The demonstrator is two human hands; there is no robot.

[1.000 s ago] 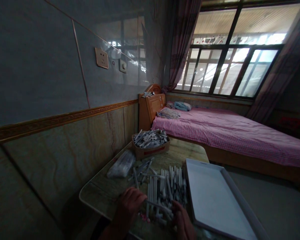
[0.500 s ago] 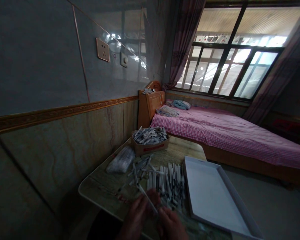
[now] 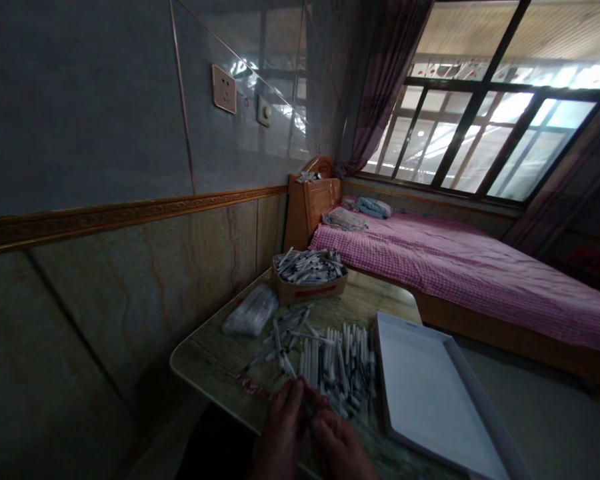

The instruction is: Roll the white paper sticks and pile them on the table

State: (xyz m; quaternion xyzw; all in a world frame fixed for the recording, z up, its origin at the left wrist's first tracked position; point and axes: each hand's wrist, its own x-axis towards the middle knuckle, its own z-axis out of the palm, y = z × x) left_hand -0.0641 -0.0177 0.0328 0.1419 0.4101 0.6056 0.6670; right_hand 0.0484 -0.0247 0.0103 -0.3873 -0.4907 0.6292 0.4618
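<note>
My left hand (image 3: 281, 427) is closed, its thumb and fingers pinching a white pen (image 3: 289, 367) that points up and away from me. Beside it on the right, my right hand (image 3: 339, 443) curls in close, fingers bent together at the pen's lower end. What sits between the two hands is dark and mostly hidden. Just beyond them, a row of white-and-dark pens (image 3: 347, 357) lies side by side on the table (image 3: 205, 360). Several looser pens (image 3: 280, 333) are scattered left of that row.
A cardboard box (image 3: 307, 293) heaped with pens stands at the table's back. Left of it lies a clear plastic bag (image 3: 253, 310). A shallow white tray (image 3: 435, 387) rests on the right. Behind are a bed (image 3: 430, 260) with a pink checked cover and a tiled wall.
The view has shifted slightly, so the scene sits further right. The pen between my hands has become steeper, and less of it shows. My hands are closer together.
</note>
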